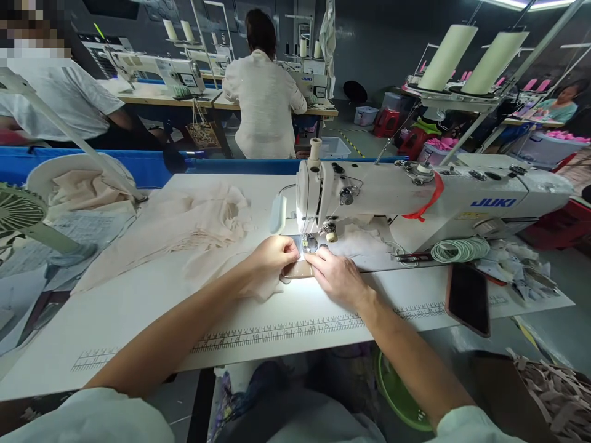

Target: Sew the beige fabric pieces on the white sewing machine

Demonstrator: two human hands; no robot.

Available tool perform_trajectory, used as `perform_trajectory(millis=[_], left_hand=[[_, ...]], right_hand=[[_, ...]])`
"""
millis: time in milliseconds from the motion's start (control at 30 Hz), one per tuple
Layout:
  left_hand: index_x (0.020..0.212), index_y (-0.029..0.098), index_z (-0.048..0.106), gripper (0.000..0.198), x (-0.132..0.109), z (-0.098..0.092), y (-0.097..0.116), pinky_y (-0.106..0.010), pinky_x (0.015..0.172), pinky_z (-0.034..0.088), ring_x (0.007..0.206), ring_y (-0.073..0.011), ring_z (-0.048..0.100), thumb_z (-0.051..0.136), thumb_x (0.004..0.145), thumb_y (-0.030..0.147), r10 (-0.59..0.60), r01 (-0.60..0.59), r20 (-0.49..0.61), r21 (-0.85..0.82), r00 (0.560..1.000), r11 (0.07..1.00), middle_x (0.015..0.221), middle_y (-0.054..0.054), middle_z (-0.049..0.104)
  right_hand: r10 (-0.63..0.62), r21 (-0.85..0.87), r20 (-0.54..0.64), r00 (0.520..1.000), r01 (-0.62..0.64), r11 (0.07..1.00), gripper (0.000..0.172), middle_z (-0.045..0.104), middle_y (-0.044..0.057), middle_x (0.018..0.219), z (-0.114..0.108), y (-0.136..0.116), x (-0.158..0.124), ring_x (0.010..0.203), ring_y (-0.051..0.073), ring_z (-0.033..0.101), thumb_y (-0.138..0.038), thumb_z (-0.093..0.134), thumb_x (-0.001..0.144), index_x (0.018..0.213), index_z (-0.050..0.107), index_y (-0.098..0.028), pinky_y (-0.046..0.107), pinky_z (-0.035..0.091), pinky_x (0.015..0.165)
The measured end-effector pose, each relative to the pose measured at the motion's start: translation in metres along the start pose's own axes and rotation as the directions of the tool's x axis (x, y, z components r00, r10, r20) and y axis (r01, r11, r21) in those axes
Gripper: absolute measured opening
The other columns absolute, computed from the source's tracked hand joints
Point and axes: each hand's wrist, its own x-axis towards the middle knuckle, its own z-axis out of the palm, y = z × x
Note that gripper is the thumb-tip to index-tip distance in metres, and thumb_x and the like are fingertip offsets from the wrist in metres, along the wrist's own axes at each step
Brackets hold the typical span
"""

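Observation:
A white sewing machine [434,197] stands on the table, its needle and presser foot lit by a small lamp. Just left of the needle, my left hand [274,253] is closed, thumb and finger pinched at pale beige fabric [263,284] that hangs toward the front under the wrist. My right hand [337,274] lies low at the right of the needle plate, its fingertips together near the presser foot. What sits under those fingertips is too small to make out. A heap of the same thin fabric [203,215] spreads over the table to the left.
A phone [468,299], a coil of pale green cord [460,249] and dark-handled snips [413,258] lie at the right. A small fan [28,215] and papers [92,237] are at the left. A printed ruler [286,329] runs along the front edge. Other people sit beyond.

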Motion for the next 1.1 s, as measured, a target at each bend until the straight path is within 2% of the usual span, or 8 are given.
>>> perform_trajectory(millis=[167, 267, 333, 400, 500, 733, 867, 1100], left_hand=[[0.07, 0.02, 0.06, 0.017, 0.002, -0.004, 0.003, -0.028, 0.058, 0.049, 0.065, -0.0187, 0.066, 0.064, 0.082, 0.031, 0.014, -0.018, 0.018, 0.186, 1.0, 0.982, 0.07, -0.002, 0.07], [0.084, 0.021, 0.067, 0.013, -0.003, -0.006, 0.005, -0.03, 0.067, 0.052, 0.08, -0.0213, 0.067, 0.062, 0.089, 0.032, 0.22, -0.158, -0.062, 0.511, 0.973, 0.845, 0.091, -0.005, 0.073], [0.093, 0.02, 0.069, 0.016, -0.012, -0.004, 0.004, -0.033, 0.073, 0.054, 0.089, -0.0237, 0.067, 0.055, 0.096, 0.028, 0.441, -0.302, -0.034, 0.682, 0.897, 0.666, 0.102, -0.008, 0.073], [0.1, 0.018, 0.069, 0.025, -0.022, 0.001, 0.001, -0.036, 0.081, 0.057, 0.096, -0.0251, 0.067, 0.045, 0.1, 0.019, 0.603, -0.45, 0.076, 0.74, 0.794, 0.5, 0.107, -0.011, 0.073], [0.113, 0.014, 0.069, 0.034, -0.036, 0.01, -0.009, -0.04, 0.093, 0.06, 0.105, -0.0268, 0.068, 0.042, 0.093, 0.008, 0.702, -0.567, 0.176, 0.734, 0.69, 0.373, 0.115, -0.016, 0.073], [0.131, 0.007, 0.065, 0.05, -0.045, 0.02, -0.024, -0.044, 0.101, 0.062, 0.12, -0.0324, 0.066, 0.053, 0.083, 0.01, 0.659, -0.52, 0.158, 0.755, 0.735, 0.399, 0.128, -0.021, 0.07], [0.127, 0.006, 0.066, 0.042, -0.037, 0.025, -0.023, -0.043, 0.098, 0.062, 0.115, -0.0321, 0.065, 0.051, 0.088, 0.013, 0.625, -0.46, 0.134, 0.795, 0.769, 0.395, 0.124, -0.021, 0.07], [0.118, 0.01, 0.069, 0.034, -0.016, 0.028, -0.021, -0.041, 0.094, 0.06, 0.107, -0.03, 0.064, 0.046, 0.094, 0.016, 0.601, -0.43, 0.119, 0.806, 0.79, 0.406, 0.115, -0.018, 0.069]], right_hand=[[-0.023, -0.033, 0.077, 0.997, 0.025, 0.999, 0.038, 0.067, 0.008, 0.105, 0.0, -0.004, 0.003, 0.075, 0.017, 0.053, -0.017, 0.046, 0.099, 0.125, 0.073, -0.022, 0.031, 0.031, 0.059], [-0.034, -0.074, 0.116, 0.993, 0.043, 0.996, 0.034, 0.068, 0.009, 0.106, -0.001, -0.008, 0.006, 0.082, 0.019, 0.056, -0.015, 0.047, 0.099, 0.119, 0.073, -0.019, 0.032, 0.034, 0.061], [-0.041, -0.086, 0.12, 0.992, 0.051, 0.995, 0.031, 0.069, 0.01, 0.107, -0.001, -0.01, 0.007, 0.087, 0.02, 0.058, -0.015, 0.047, 0.1, 0.117, 0.073, -0.017, 0.032, 0.036, 0.063], [-0.045, -0.077, 0.113, 0.993, 0.054, 0.996, 0.029, 0.069, 0.011, 0.108, -0.001, -0.01, 0.007, 0.088, 0.02, 0.058, -0.017, 0.047, 0.101, 0.114, 0.072, -0.017, 0.031, 0.038, 0.065], [-0.054, -0.067, 0.101, 0.993, 0.06, 0.996, 0.028, 0.069, 0.011, 0.107, 0.001, -0.009, 0.007, 0.087, 0.02, 0.059, -0.016, 0.048, 0.101, 0.115, 0.072, -0.017, 0.031, 0.04, 0.066], [-0.054, -0.043, 0.027, 0.998, 0.055, 0.998, 0.028, 0.069, 0.009, 0.103, 0.003, -0.006, 0.005, 0.082, 0.019, 0.058, -0.015, 0.051, 0.097, 0.114, 0.073, -0.019, 0.03, 0.041, 0.066], [0.058, -0.037, -0.03, 0.998, -0.059, 0.998, 0.036, 0.07, 0.006, 0.099, -0.001, 0.004, 0.005, 0.07, 0.015, 0.056, -0.012, 0.044, 0.099, 0.118, 0.074, -0.02, 0.029, 0.036, 0.06], [0.172, -0.067, -0.052, 0.984, -0.175, 0.982, 0.036, 0.074, 0.007, 0.113, -0.005, 0.019, 0.007, 0.078, 0.018, 0.064, -0.013, 0.046, 0.097, 0.112, 0.077, -0.023, 0.029, 0.038, 0.061]])
